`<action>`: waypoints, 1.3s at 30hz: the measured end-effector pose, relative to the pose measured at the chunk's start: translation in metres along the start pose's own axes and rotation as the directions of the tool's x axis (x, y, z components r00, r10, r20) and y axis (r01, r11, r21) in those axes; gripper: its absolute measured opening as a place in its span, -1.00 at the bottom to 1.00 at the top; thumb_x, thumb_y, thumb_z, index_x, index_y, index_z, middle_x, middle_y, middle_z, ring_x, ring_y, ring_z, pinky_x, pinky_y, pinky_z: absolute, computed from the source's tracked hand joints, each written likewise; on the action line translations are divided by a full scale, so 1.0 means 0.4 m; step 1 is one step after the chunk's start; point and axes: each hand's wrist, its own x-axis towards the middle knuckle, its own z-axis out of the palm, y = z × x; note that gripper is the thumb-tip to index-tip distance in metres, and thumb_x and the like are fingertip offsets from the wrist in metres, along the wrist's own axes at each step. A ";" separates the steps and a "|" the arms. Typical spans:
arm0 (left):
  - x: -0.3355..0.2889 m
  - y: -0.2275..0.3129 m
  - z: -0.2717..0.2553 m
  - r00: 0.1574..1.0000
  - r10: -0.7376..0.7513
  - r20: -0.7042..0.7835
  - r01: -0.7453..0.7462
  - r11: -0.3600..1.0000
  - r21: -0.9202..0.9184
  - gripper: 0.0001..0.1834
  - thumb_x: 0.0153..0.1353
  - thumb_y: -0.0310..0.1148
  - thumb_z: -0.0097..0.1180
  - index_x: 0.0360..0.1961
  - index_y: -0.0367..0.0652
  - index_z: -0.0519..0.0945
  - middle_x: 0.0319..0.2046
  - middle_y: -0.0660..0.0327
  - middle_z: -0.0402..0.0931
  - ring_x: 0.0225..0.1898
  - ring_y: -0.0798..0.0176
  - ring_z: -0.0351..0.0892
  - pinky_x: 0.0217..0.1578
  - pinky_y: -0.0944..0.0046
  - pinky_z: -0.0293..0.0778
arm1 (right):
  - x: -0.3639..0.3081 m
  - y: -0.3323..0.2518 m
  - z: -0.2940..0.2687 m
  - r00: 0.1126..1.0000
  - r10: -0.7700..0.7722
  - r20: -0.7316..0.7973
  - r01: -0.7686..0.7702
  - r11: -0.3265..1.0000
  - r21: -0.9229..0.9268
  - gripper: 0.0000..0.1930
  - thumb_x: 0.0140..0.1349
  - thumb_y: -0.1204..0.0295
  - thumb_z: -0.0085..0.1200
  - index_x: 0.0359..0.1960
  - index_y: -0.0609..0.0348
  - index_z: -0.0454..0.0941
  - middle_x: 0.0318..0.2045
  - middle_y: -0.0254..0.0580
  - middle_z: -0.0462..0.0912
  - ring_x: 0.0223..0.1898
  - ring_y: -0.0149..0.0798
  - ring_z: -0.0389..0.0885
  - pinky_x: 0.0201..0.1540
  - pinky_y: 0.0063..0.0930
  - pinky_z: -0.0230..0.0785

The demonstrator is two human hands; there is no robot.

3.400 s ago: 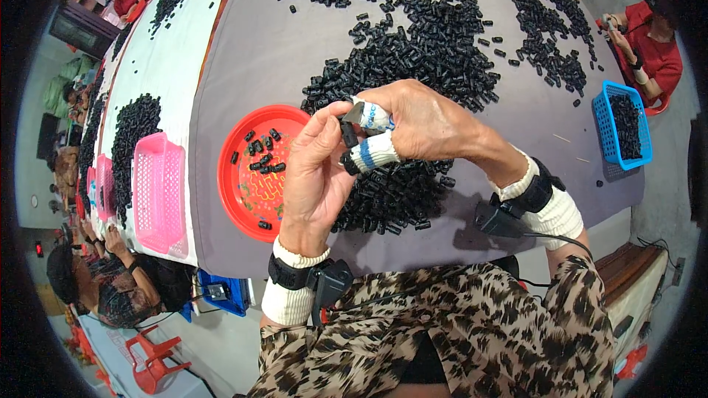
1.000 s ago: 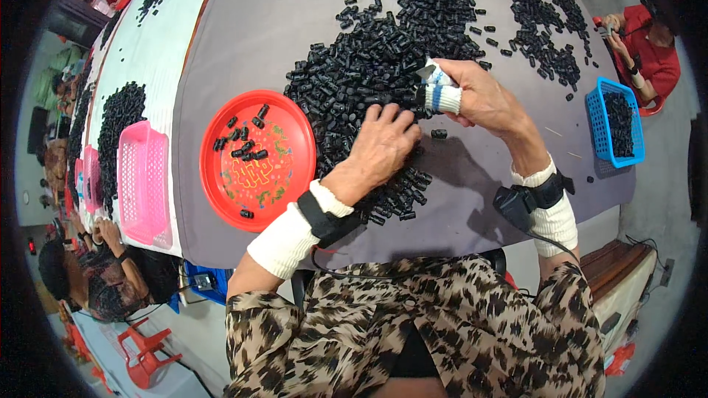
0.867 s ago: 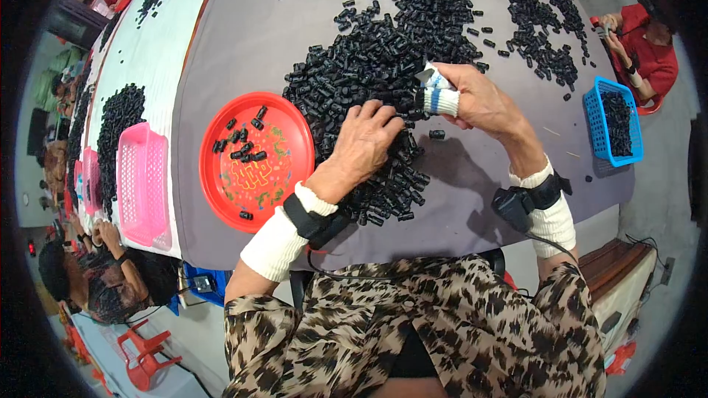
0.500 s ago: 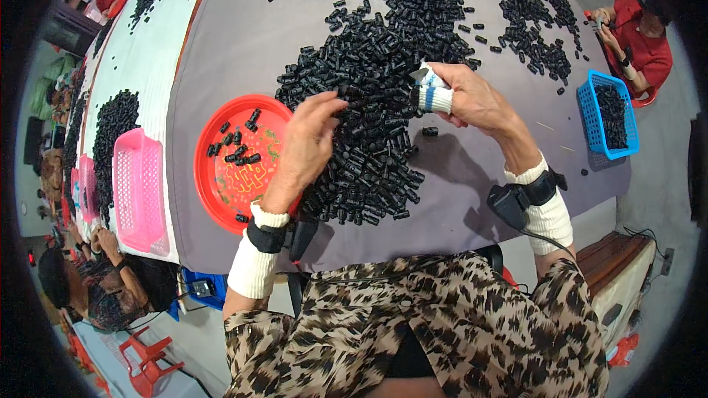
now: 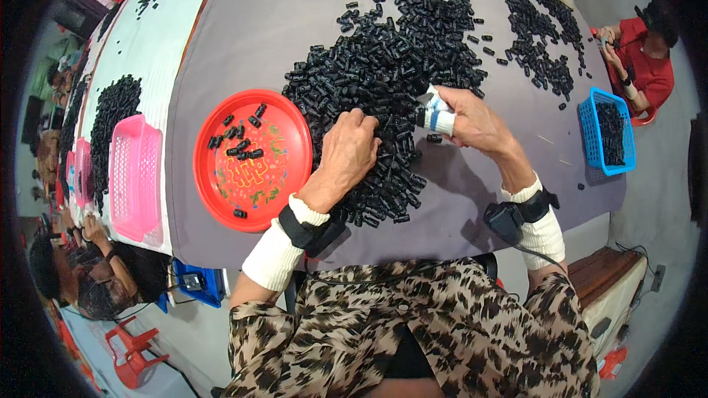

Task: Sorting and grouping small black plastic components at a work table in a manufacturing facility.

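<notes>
Many small black cylindrical pieces (image 5: pixel 387 77) lie in a large heap in front of me. My left hand (image 5: pixel 348 149) reaches onto the heap, its fingers bent down and pressed together among the pieces; whatever they grip is hidden. To the right, my right hand (image 5: pixel 472 121) is closed at the heap's edge. A white wrap with blue stripes (image 5: pixel 440 119) is at its fingertips, and I cannot tell whether it is worn or held. Dark pieces beside it make the grip unclear. A red round plate (image 5: pixel 210 203) with several black pieces on it sits left of my left hand.
The grey cloth-covered table (image 5: pixel 236 37) bears more black pieces at the back. A blue basket (image 5: pixel 629 155) of pieces stands right, near a person in red (image 5: pixel 643 66). At left are a pink basket (image 5: pixel 136 177), a white-covered table (image 5: pixel 144 51) and another person (image 5: pixel 99 273).
My left hand has moved right, from beside the red plate onto the heap, and its fingers have closed downward. The right hand, with the striped wrap, sits slightly lower in the picture.
</notes>
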 end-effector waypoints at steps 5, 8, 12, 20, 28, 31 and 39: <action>-0.003 0.007 0.021 0.998 -0.003 0.060 0.005 0.999 -0.032 -0.76 -0.09 -0.48 0.17 -0.32 -0.22 0.49 -0.43 0.07 0.36 -0.30 0.00 0.41 -0.29 0.11 0.39 | -0.005 0.005 0.011 0.999 0.050 0.015 -0.049 0.999 -0.018 -0.90 0.08 0.41 -0.01 -0.46 0.16 0.42 -0.68 -0.47 0.34 -0.62 -0.56 0.25 -0.59 -0.58 0.10; -0.012 0.008 0.009 0.999 -0.013 0.046 0.016 0.997 -0.073 -0.78 -0.07 -0.52 0.13 -0.32 -0.23 0.48 -0.46 0.07 0.35 -0.33 -0.01 0.41 -0.31 0.10 0.38 | -0.004 -0.001 0.016 1.000 0.008 0.009 -0.008 0.999 -0.032 -0.88 0.07 0.40 0.00 -0.48 0.17 0.39 -0.68 -0.47 0.34 -0.61 -0.55 0.24 -0.57 -0.57 0.11; -0.012 0.005 -0.017 0.995 -0.095 0.012 0.095 0.964 -0.248 -0.80 -0.04 -0.51 0.15 -0.31 -0.24 0.53 -0.51 0.11 0.44 -0.44 0.12 0.47 -0.39 0.22 0.40 | 0.006 0.003 0.021 0.998 -0.063 0.010 0.064 0.997 -0.042 -0.85 0.07 0.37 0.02 -0.48 0.18 0.38 -0.67 -0.42 0.35 -0.60 -0.52 0.22 -0.55 -0.54 0.11; 0.019 0.029 -0.206 0.891 -0.411 0.192 0.140 -0.152 -0.978 -0.82 0.16 -0.45 0.07 -0.23 -0.30 0.51 -0.40 0.18 0.53 -0.47 0.39 0.48 -0.40 0.41 0.44 | 0.022 -0.111 0.068 0.974 -0.222 -0.040 0.224 0.974 0.043 -0.79 0.03 0.36 0.16 -0.38 0.18 0.43 -0.60 -0.46 0.37 -0.53 -0.54 0.26 -0.48 -0.57 0.19; 0.013 0.065 -0.275 0.933 -0.359 0.021 -0.035 -0.148 -0.988 -0.77 0.19 -0.45 0.03 -0.15 -0.33 0.49 -0.30 0.12 0.53 -0.40 0.41 0.47 -0.32 0.42 0.44 | 0.051 -0.206 0.125 0.906 -0.423 -0.021 0.419 0.887 0.191 -0.75 0.01 0.40 0.21 -0.32 0.20 0.45 -0.53 -0.47 0.44 -0.48 -0.59 0.30 -0.41 -0.65 0.24; 0.005 0.089 -0.302 0.916 -0.401 0.001 -0.058 -0.135 -0.989 -0.76 0.19 -0.46 0.04 -0.13 -0.32 0.49 -0.29 0.13 0.53 -0.37 0.43 0.46 -0.30 0.45 0.43 | 0.049 -0.219 0.127 0.926 -0.377 0.000 0.369 0.905 0.211 -0.75 0.00 0.40 0.22 -0.32 0.20 0.45 -0.53 -0.47 0.45 -0.48 -0.59 0.31 -0.41 -0.65 0.25; -0.010 0.085 -0.320 0.925 -0.380 0.012 -0.048 -0.148 -0.988 -0.74 0.12 -0.50 0.10 -0.13 -0.31 0.49 -0.28 0.19 0.52 -0.31 0.45 0.47 -0.29 0.47 0.41 | 0.051 -0.240 0.136 0.890 -0.454 -0.050 0.457 0.882 0.112 -0.76 -0.03 0.40 0.23 -0.39 0.20 0.43 -0.57 -0.45 0.44 -0.51 -0.58 0.31 -0.46 -0.62 0.23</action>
